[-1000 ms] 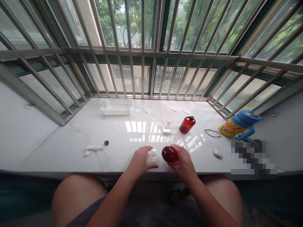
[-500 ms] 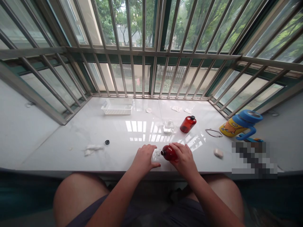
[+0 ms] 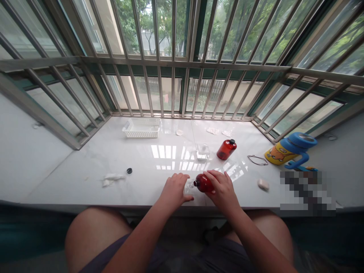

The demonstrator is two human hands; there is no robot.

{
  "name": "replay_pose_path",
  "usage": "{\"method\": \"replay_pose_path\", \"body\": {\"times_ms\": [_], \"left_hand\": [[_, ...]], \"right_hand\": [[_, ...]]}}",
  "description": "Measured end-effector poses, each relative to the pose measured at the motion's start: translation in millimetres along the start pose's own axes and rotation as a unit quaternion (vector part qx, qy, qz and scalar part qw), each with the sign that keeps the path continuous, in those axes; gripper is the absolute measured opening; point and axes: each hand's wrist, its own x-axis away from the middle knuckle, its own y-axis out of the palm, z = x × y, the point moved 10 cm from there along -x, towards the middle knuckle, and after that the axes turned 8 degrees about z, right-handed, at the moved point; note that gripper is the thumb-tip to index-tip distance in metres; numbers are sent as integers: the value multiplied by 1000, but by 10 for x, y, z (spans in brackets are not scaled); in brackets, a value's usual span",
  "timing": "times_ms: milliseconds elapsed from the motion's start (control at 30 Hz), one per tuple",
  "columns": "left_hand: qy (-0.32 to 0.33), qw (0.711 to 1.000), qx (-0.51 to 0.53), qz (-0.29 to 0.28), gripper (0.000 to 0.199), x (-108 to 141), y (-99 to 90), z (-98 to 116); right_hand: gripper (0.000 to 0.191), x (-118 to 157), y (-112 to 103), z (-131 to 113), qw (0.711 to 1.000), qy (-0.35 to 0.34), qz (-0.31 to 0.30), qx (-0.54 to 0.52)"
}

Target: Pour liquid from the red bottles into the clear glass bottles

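My right hand point(image 3: 223, 189) is wrapped round a red bottle point(image 3: 204, 183). This bottle is tipped on its side, its uncapped neck pointing left over a small clear container point(image 3: 190, 185). My left hand point(image 3: 176, 189) curves its fingers and thumb round the clear container, low over the table near its front edge. The container's outline is partly hidden by the hand, and I cannot make out whether liquid is flowing. A loose black cap point(image 3: 129, 171) lies to the left of my hands. Farther back is a second red bottle point(image 3: 226, 149) with a dark cap on.
A white perforated basket point(image 3: 142, 129) sits at the back left, by the window bars. A clear box point(image 3: 203, 151) is behind my hands. Crumpled tissue point(image 3: 113, 179) lies left. To the right are a cord loop point(image 3: 257, 160), a pale block point(image 3: 263, 184) and a blue-yellow flask point(image 3: 290, 149).
The view has shifted very slightly. Both hands keep their hold, and the red bottle stays tipped over the clear container with hardly any movement.
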Motion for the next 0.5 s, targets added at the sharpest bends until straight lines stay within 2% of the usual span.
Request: {"method": "replay_pose_path", "body": {"times_ms": [500], "left_hand": [[9,1000,7,8,77,-1,27,-8]], "right_hand": [[61,-134,-103,-116,999,-38,2,20]]}}
